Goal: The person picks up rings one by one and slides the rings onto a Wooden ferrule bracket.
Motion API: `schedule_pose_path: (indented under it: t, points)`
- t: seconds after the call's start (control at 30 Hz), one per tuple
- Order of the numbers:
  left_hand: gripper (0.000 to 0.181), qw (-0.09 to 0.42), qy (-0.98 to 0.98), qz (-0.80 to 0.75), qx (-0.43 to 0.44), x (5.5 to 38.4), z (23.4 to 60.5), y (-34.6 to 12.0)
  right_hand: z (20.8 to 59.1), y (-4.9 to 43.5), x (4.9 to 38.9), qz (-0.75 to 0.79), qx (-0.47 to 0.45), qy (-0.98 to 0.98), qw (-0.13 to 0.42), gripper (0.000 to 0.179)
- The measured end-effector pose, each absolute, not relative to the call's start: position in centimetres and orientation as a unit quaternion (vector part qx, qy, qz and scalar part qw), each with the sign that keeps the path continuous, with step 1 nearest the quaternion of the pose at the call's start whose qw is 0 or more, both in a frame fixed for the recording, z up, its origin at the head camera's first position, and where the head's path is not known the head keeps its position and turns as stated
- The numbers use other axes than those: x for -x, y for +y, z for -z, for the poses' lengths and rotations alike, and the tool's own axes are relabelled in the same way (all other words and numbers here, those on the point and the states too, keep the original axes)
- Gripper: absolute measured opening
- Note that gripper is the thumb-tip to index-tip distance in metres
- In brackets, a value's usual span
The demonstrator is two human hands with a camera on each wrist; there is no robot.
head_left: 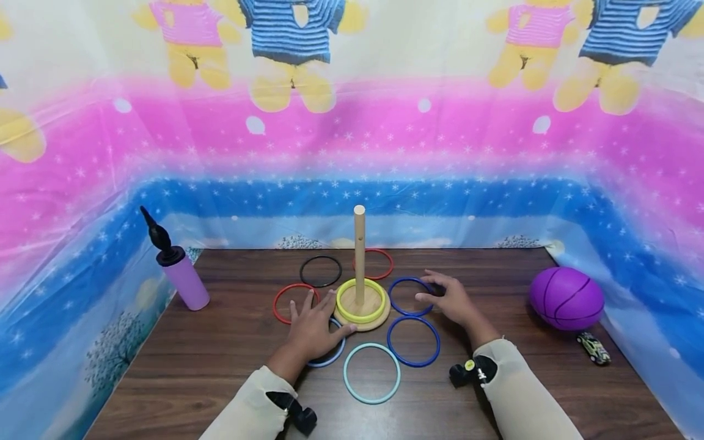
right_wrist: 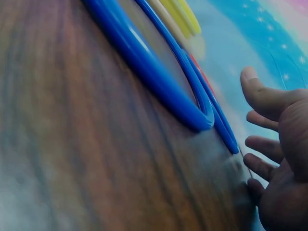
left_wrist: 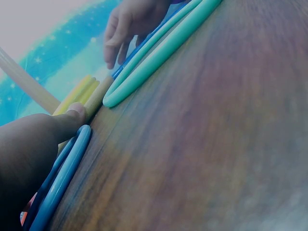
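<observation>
A round wooden base (head_left: 352,326) with an upright peg (head_left: 360,256) bears stacked yellow rings (head_left: 338,308) around the peg. My left hand (head_left: 312,333) rests at the base's left front, fingers spread and fairly straight. In the left wrist view its thumb (left_wrist: 74,111) touches the base's edge. Below that hand lies a light blue ring (head_left: 342,349), partly hidden. My right hand (head_left: 453,302) hovers at the right side of the farther blue ring (head_left: 407,278), holding nothing. The right wrist view shows its fingers (right_wrist: 264,149) loosely bent and apart. A nearer blue ring (head_left: 414,365) lies in front.
Around the base lie a turquoise ring (head_left: 372,403), a red ring (head_left: 274,305), a black ring (head_left: 321,286) and another red ring (head_left: 393,265). A purple hand pump (head_left: 187,284) stands left. At right are a purple ball (head_left: 566,298) and a toy car (head_left: 594,348). Patterned cloth (head_left: 352,146) encloses the table.
</observation>
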State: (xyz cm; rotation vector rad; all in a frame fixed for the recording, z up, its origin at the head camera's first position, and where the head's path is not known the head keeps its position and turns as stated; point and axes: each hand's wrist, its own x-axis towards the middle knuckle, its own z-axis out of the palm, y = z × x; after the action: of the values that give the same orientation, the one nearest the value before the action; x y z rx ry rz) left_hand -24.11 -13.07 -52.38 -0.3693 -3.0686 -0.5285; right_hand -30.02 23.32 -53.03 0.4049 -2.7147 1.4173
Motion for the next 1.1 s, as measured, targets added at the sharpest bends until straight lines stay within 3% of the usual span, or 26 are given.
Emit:
schedule_pose_path:
  t: [0.43, 0.77, 1.1]
  points:
    - [0.097, 0.000, -0.979, 0.164, 0.119, 24.1, 52.4, -13.1, 53.8, 25.0, 30.1, -0.422, -0.155, -0.893, -0.011, 0.048]
    - [0.096, 0.002, -0.979, 0.163, 0.122, 24.1, 52.3, -13.0, 53.5, 25.2, 30.1, -0.390, -0.171, -0.905, -0.005, 0.044]
    - [0.097, 0.002, -0.978, 0.167, 0.122, 23.9, 52.2, -13.0, 52.9, 25.5, 29.9, -0.373, -0.169, -0.911, -0.045, 0.044]
